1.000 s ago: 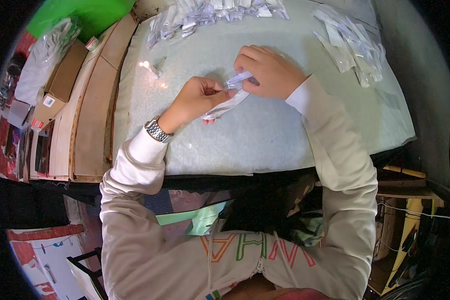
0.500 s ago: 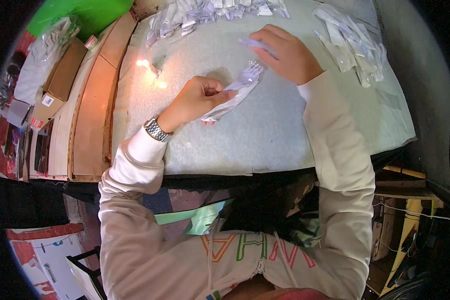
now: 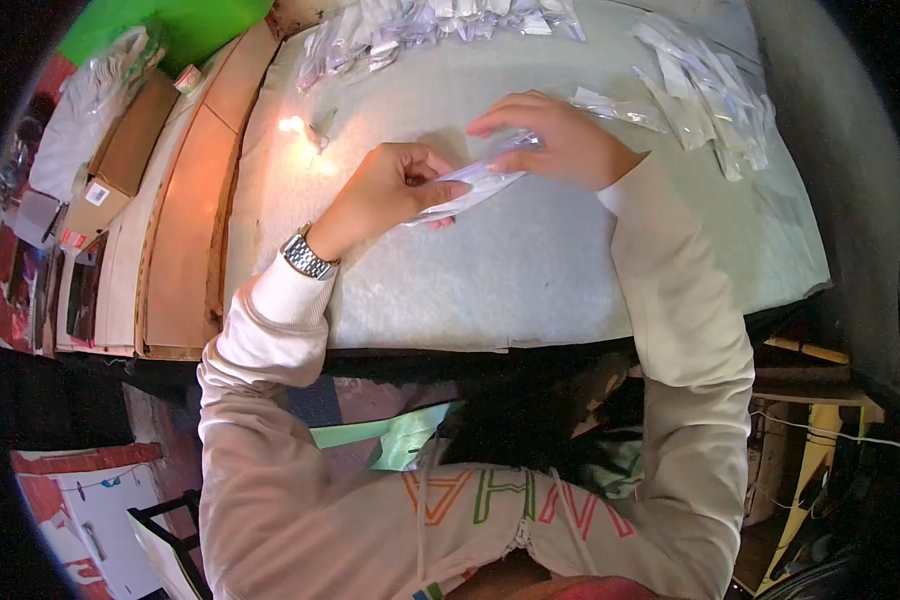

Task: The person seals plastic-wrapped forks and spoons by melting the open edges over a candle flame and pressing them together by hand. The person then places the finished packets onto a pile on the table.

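Both hands on one wrapped cutlery packet

Left hand (image 3: 395,195) pinches near end of clear-wrapped cutlery packet (image 3: 475,187), held slanted over desk (image 3: 470,290). Right hand (image 3: 562,140) at packet's far end, thumb against wrapper; can't tell if gripping. Single packet (image 3: 620,109) lies just beyond right hand, near right-hand packet pile (image 3: 705,90). Long packet row (image 3: 440,25) beyond both hands. Metal watch (image 3: 308,256) on left wrist.

Small packing workroom, indicated by a cloth-covered table (image 3: 470,290), a row of clear plastic packets (image 3: 440,25) along its far edge, a packet heap (image 3: 715,95) at right, a cardboard box (image 3: 135,135) at left.
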A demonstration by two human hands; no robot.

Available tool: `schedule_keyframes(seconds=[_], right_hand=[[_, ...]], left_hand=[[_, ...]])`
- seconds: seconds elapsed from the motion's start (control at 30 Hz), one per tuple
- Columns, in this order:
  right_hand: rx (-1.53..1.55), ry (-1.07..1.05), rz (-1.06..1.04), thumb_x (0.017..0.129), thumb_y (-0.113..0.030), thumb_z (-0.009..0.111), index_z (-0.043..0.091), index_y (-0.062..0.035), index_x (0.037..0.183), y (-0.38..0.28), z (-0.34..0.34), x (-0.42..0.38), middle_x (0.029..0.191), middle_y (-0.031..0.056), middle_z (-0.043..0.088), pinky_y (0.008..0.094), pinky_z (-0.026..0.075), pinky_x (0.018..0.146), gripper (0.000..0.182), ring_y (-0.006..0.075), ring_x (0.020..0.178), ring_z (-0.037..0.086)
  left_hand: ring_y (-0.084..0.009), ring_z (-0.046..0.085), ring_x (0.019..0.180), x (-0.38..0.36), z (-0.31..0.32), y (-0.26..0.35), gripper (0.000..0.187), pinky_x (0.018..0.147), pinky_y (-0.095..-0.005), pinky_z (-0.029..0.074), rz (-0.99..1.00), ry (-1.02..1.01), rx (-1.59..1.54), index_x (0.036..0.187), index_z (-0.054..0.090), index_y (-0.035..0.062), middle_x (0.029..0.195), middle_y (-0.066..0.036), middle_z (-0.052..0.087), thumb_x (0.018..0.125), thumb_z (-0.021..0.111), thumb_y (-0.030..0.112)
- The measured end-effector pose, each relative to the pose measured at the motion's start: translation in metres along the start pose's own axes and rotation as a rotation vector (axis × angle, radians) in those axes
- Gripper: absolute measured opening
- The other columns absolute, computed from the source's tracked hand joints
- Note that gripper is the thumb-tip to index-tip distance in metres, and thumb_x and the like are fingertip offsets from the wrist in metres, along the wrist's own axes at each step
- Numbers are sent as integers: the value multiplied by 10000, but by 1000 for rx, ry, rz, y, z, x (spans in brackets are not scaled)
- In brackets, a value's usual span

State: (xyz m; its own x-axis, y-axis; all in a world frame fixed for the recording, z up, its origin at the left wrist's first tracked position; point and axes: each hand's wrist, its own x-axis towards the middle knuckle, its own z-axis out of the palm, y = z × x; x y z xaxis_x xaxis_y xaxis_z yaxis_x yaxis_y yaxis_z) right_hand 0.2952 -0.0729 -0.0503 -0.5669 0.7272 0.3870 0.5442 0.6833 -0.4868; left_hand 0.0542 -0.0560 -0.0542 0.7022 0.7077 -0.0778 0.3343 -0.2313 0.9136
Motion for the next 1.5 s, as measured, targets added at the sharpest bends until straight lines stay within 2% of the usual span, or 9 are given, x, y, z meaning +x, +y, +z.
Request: schedule_keyframes(seconds=[0.1,0.2,0.5,0.8,1.07,1.17,1.27,1.37,1.5], right_hand=[[-323,35,-53,775,-142,684,640,-114,934,-6,7,-3,953,10,593,354,396,877,167,221,984,514],[-352,87,-79,777,-129,679,623,-123,871,-17,7,-1,886,-9,578,346,389,851,109,206,946,511],[-133,45,25,813,-93,643,582,-33,870,-25,19,-2,862,66,560,318,467,648,103,238,745,579],[-157,25,7,814,-83,641,588,-22,856,-22,23,-4,839,80,534,320,456,670,91,236,743,550],[23,-4,-69,802,-64,603,571,-38,832,-21,17,-2,848,117,537,370,464,692,51,307,766,574],[48,-3,-131,793,-36,605,570,-32,832,-20,17,0,837,114,541,361,467,680,53,300,753,574],[39,7,-123,794,-19,625,576,-14,823,-21,15,0,859,88,555,322,464,686,57,257,769,572],[35,50,-141,803,-27,635,590,-14,816,-27,14,1,865,73,568,300,469,683,48,233,772,583],[-87,158,-236,814,-55,638,610,-29,809,-27,23,3,867,67,579,297,480,672,39,223,759,599]], left_hand=[[-76,595,646,-2,1,3,219,560,-211,479,8,35,13,1000,609,-25,772,-44,642,879,644,154],[-52,538,617,-2,0,6,208,548,-205,445,9,38,37,938,635,-17,727,-11,613,890,631,186],[-49,466,574,5,1,-13,174,519,-235,395,159,76,161,797,640,-22,621,-5,565,866,641,138],[-22,468,605,2,3,-10,120,526,-200,388,149,93,251,785,594,-6,676,29,551,872,630,69],[-26,469,606,-1,1,-6,87,526,-194,376,149,87,307,794,580,-5,672,27,545,872,602,27],[-78,482,530,0,3,-8,97,484,-247,385,184,123,189,734,595,-9,590,-38,551,798,652,38],[-45,506,600,0,-2,-8,111,523,-197,401,146,0,89,793,579,4,684,12,558,884,581,68],[-108,570,580,0,-14,2,242,509,-240,428,-38,-11,-292,792,615,-6,657,-56,598,872,580,219],[-116,539,551,0,-4,6,312,506,-258,416,2,123,-21,788,613,-11,622,-54,574,890,544,276]])
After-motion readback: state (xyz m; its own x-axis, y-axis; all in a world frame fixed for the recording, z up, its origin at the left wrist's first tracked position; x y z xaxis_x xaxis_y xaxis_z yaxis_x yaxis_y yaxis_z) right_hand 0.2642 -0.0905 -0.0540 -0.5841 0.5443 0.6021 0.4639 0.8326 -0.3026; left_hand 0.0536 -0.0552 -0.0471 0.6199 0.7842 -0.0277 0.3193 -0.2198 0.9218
